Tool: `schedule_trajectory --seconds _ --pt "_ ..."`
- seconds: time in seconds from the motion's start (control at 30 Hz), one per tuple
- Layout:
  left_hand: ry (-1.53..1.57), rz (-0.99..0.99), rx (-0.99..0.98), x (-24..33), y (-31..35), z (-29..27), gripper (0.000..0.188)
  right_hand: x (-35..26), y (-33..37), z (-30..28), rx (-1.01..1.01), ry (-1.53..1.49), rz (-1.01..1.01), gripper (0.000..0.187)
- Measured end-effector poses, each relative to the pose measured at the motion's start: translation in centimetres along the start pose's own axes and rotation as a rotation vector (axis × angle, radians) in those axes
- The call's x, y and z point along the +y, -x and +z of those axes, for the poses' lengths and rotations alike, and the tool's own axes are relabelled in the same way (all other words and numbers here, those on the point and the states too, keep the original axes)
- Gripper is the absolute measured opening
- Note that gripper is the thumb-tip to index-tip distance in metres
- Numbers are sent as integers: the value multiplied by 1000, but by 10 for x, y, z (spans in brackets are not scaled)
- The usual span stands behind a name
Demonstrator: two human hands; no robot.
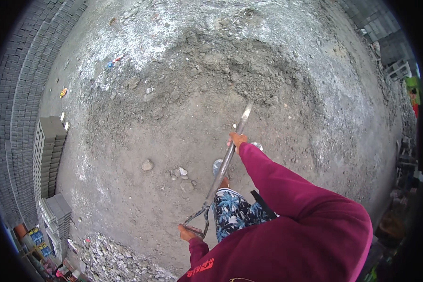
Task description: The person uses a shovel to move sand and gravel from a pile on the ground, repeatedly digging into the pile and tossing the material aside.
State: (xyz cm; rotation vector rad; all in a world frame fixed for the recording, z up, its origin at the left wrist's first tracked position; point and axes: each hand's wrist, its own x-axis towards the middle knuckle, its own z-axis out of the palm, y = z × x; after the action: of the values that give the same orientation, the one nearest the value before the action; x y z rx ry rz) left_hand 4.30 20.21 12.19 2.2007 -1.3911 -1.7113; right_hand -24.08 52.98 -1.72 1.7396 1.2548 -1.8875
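Note:
A long-handled shovel (224, 164) with a metal shaft and a D-shaped grip slants across the middle of the view. My left hand (191, 232) is closed round its grip, low and near my body. Farther up the shaft, my right hand (238, 140) is wrapped round it. The narrow, light metal end of the shovel meets the edge of a loose, crumbly grey soil heap (263, 75). I cannot tell the blade's full shape, or whether it is partly sunk in the soil.
Stacked grey concrete blocks (49, 155) stand on the left, with long rows of blocks (14, 117) behind. Pebbles (113, 261) lie at the lower left. A stone (147, 165) and smaller ones lie on the bare ground. More blocks (399, 69) stand at the far right.

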Motion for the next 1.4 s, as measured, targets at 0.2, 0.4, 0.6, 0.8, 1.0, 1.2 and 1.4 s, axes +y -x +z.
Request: schedule_trajectory --seconds 0.2,0.4,0.6,0.8,1.0,1.2,1.4 --pt "-201 337 129 40 54 -151 53 162 68 -63 -140 -210 216 36" --pt "-544 713 89 27 130 -186 52 246 125 -213 -90 -642 353 32" --pt "-723 623 -539 -136 178 -85 49 279 113 -556 239 -1093 93 33" --pt "-1216 91 -1646 -466 507 -80 46 276 267 -991 950 -1041 -219 38" --pt "-1347 53 -2490 -528 667 -226 28 353 385 -1109 857 -1118 -224 28" --pt "-1546 293 -2126 -490 559 -146 28 421 252 -948 783 -1279 76 22" --pt "-1208 327 -1554 -319 455 -59 30 374 75 -650 617 -649 408 48"
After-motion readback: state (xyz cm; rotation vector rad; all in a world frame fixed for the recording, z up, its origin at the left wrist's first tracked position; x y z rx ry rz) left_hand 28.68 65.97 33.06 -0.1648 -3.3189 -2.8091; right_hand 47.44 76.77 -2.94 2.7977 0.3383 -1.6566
